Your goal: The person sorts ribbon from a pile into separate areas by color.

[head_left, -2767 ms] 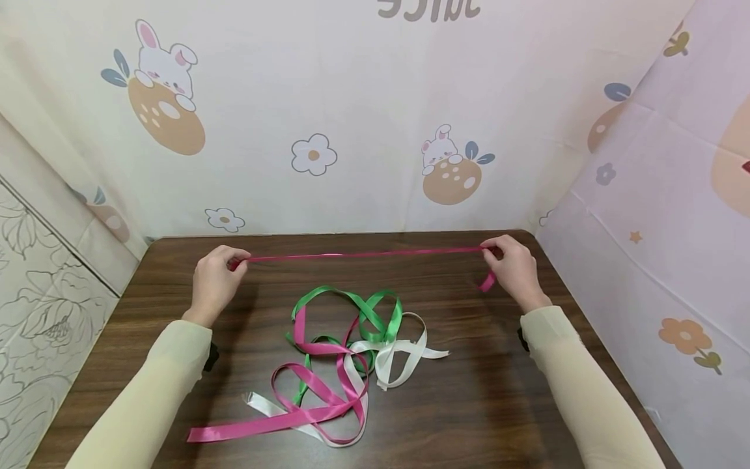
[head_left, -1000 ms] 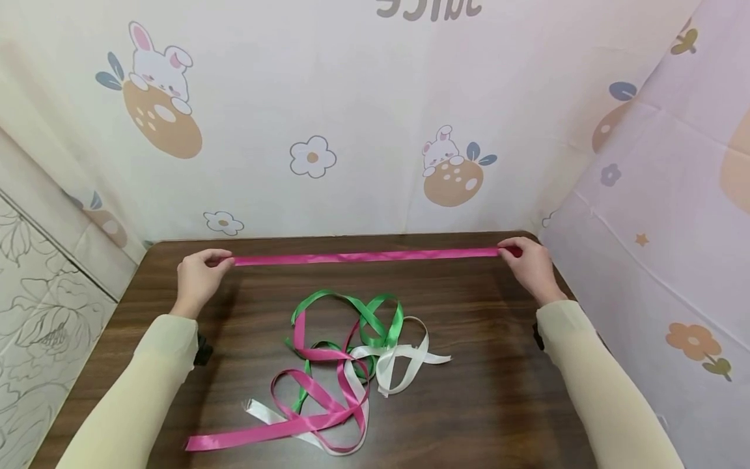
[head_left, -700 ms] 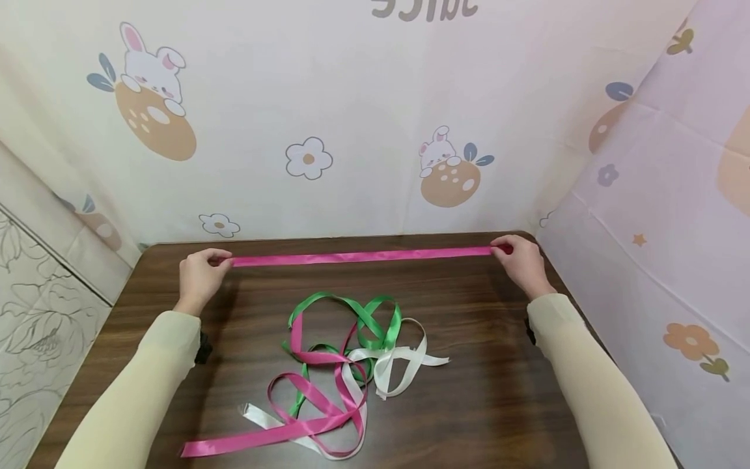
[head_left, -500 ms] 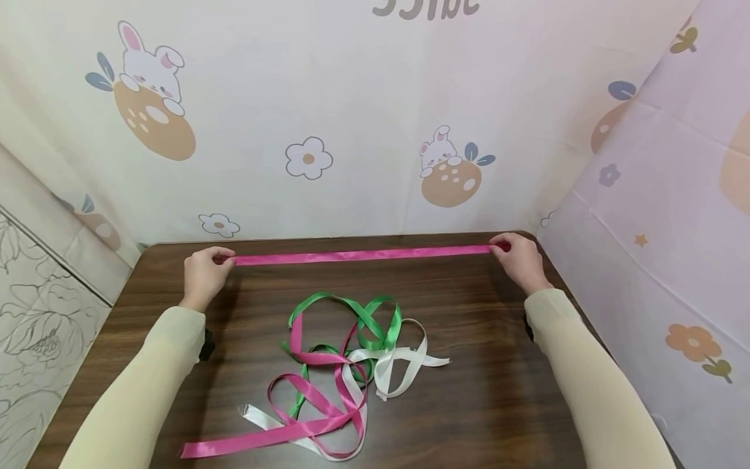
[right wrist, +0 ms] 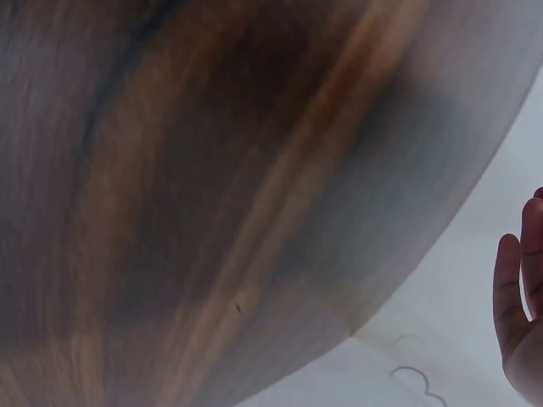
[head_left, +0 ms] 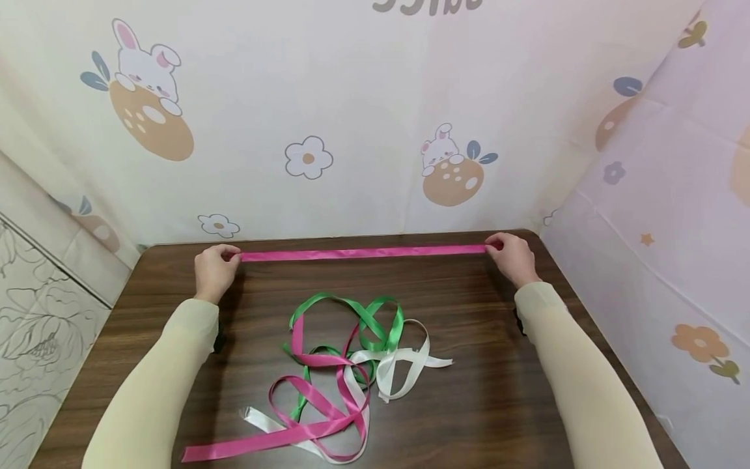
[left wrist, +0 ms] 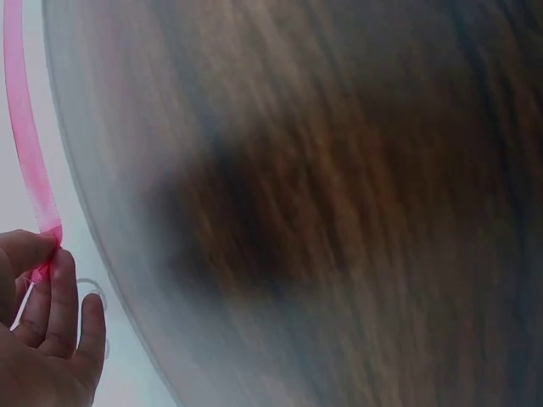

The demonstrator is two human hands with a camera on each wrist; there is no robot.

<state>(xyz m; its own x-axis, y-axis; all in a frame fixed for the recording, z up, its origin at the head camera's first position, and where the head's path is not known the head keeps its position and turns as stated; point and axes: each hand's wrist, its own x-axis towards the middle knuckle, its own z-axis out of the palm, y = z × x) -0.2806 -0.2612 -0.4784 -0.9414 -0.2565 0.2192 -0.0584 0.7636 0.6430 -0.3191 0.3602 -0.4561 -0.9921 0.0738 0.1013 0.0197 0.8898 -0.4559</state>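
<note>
A pink satin ribbon (head_left: 363, 253) is stretched nearly straight across the back of the brown table, its flat face showing. My left hand (head_left: 215, 270) pinches its left end between thumb and fingertips; the left wrist view shows this pinch, with a short bit of ribbon (left wrist: 30, 161) beyond the thumb. At the other end my right hand (head_left: 513, 259) pinches the ribbon too. Only a few fingers of the right hand (right wrist: 524, 297) enter the right wrist view, and the ribbon is out of that view. In front lies a second pink ribbon (head_left: 252, 444), loosely looped.
A green ribbon (head_left: 334, 296) and a white ribbon (head_left: 410, 355) lie tangled with the second pink one on the wood-grain table (head_left: 457, 417). Behind the table hangs a printed cloth (head_left: 363, 78); another cloth (head_left: 644, 195) borders the right side.
The stretched ribbon has turned from edge-on to flat, and its loose tail by the right hand no longer shows. Lately both hands have come slightly closer together. The tangled ribbons stay put.
</note>
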